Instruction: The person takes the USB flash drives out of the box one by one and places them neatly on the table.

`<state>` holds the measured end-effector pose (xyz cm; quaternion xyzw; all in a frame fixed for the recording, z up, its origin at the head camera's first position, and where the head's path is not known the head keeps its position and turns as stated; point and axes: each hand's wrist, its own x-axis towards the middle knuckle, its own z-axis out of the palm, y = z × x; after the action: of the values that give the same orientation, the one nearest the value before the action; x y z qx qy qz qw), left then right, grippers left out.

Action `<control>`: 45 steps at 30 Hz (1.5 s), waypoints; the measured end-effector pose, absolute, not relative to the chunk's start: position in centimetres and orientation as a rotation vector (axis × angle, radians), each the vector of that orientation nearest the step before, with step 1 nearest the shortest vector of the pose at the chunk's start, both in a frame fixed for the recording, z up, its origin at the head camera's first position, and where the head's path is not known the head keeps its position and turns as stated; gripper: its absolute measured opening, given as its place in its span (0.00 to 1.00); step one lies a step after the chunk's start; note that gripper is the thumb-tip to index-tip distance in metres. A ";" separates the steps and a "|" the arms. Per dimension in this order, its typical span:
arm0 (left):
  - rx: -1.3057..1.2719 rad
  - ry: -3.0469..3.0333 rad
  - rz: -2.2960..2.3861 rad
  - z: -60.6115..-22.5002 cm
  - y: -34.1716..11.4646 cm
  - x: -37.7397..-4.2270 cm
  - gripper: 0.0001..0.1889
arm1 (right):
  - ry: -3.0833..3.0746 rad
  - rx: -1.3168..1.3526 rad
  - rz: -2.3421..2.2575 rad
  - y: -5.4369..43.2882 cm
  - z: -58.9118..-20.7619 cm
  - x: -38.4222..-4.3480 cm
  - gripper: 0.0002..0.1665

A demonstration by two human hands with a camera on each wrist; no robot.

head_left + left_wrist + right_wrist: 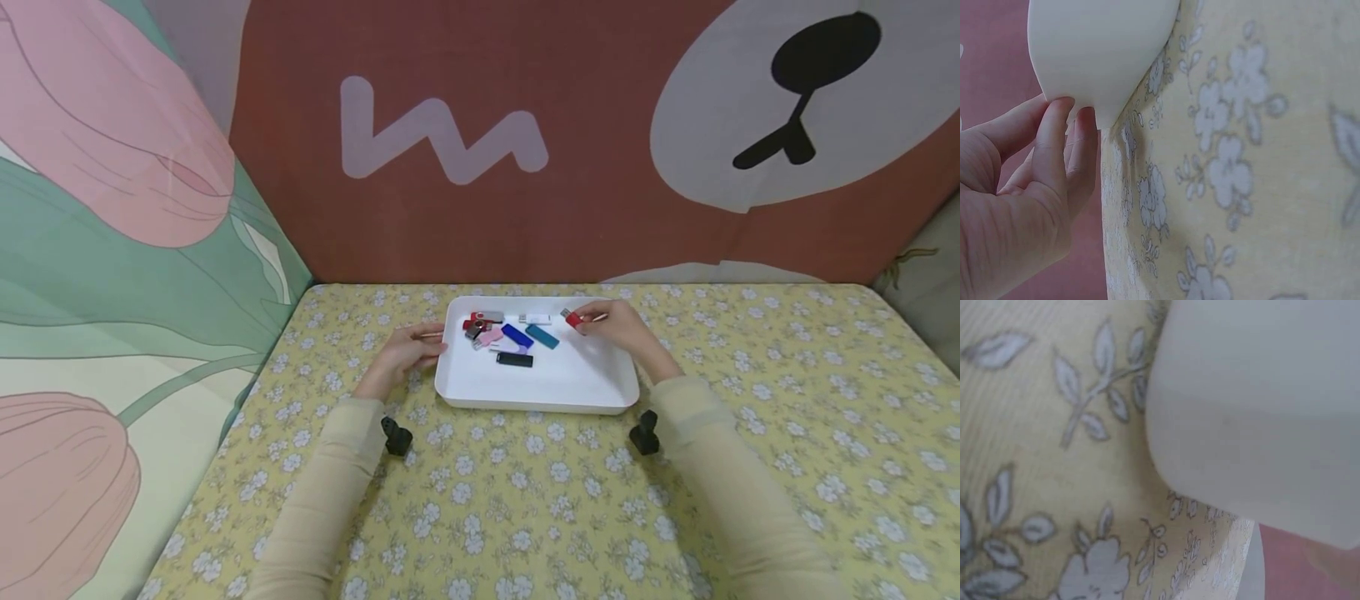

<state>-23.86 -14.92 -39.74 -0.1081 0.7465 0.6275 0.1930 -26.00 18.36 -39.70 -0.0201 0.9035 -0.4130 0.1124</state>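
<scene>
My right hand (618,325) pinches a red USB flash drive (574,319) over the right part of a white tray (570,379), its metal plug pointing up and left. With my left hand (405,358) I grip the tray's left edge. In the left wrist view, the fingers (1054,140) meet the tray's rim and side wall (1094,50). Inside the tray lie a blue drive (517,336), a teal drive (542,336), a black drive (514,360), a pink drive (491,336) and a white drive (536,319). Red and grey drives overlap at the back left. The right wrist view shows only the tray's outer wall (1260,425).
The tray stands on a table with a yellow floral cloth (480,492). A brown printed backdrop (465,233) rises behind the table, and a tulip-printed one (172,292) at the left. Black wrist mounts (397,437) hang below both sleeves.
</scene>
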 end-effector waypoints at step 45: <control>-0.327 2.086 1.754 -40.1 -14.9 -24.5 0.26 | 1.958 0.336 -2.186 27.1 -40.2 -24.6 0.39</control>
<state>-24.47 -14.88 -40.07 -0.1169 0.7451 0.6264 0.1971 -24.55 27.13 -40.22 0.1132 0.6598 -0.7369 0.0937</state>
